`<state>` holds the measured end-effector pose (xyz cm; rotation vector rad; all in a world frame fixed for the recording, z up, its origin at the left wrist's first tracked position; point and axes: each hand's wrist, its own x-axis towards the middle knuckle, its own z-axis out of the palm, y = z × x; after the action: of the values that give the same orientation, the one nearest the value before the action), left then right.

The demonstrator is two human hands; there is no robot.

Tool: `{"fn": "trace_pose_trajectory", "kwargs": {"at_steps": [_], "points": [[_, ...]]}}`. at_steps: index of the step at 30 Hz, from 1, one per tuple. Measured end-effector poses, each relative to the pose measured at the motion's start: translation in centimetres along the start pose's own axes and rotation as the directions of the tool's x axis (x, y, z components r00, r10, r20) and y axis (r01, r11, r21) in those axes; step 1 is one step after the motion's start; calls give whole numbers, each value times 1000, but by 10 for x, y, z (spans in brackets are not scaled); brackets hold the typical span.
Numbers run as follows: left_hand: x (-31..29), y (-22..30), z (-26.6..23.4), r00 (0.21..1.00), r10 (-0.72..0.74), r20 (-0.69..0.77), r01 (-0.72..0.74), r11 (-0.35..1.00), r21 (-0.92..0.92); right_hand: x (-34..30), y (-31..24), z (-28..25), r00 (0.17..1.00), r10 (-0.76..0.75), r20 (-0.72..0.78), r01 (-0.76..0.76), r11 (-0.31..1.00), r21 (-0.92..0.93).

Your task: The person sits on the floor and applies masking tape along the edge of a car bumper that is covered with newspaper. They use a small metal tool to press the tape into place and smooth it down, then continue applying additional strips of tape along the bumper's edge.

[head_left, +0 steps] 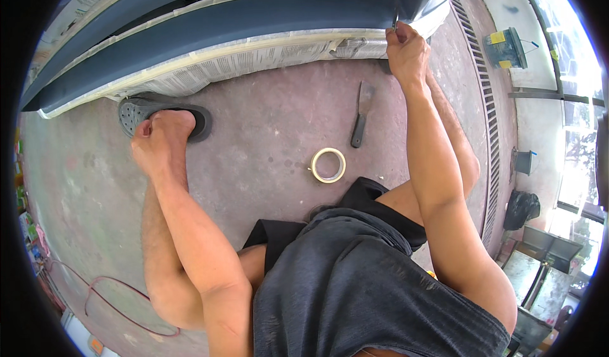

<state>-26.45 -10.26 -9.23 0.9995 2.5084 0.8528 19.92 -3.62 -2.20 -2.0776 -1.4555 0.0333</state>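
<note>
2 arms (pixel 438 160) outstretched: left hand (pixel 152 149) curled, right hand (pixel 410 56) pinching.

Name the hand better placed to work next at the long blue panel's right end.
Probably the right hand: it is at that end of the long blue panel, pinching a thin object, while the left hand is far off, by the gray clog.

And counting along now: one left hand (pixel 154 144) and one right hand (pixel 408 51), two in all, plus two bare forearms (pixel 434 148), and just one thin piece (pixel 396 22) pinched, too small to identify! On down the list, one roll of tape (pixel 328 181), only the one, then one putty knife (pixel 360 125), and one grey clog (pixel 135 111) clearly in sight! Wider still, one large bucket (pixel 507 49) and one small bucket (pixel 523 162), totalling two, then one black bag (pixel 522 210)!
</note>
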Motion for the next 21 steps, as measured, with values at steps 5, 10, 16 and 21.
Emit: {"fn": "trace_pose_trajectory", "kwargs": {"at_steps": [5, 10, 16, 21], "points": [[12, -18, 10, 996, 89, -28, -85, 988, 128, 7, 2, 4, 1000, 12, 16, -11, 999, -37], [18, -28, 12, 992, 127, -1, -126, 980, 152, 13, -1, 2, 999, 32, 22, -31, 998, -57], [12, -16, 7, 997, 74, 35, -79, 979, 186, 15, 1, 8, 999, -18, -31, 16, 997, -75], [8, -10, 4, 998, 26, 63, -39, 977, 210, 15, -6, 4, 999, -3, -33, 1, 998, -69]]}}
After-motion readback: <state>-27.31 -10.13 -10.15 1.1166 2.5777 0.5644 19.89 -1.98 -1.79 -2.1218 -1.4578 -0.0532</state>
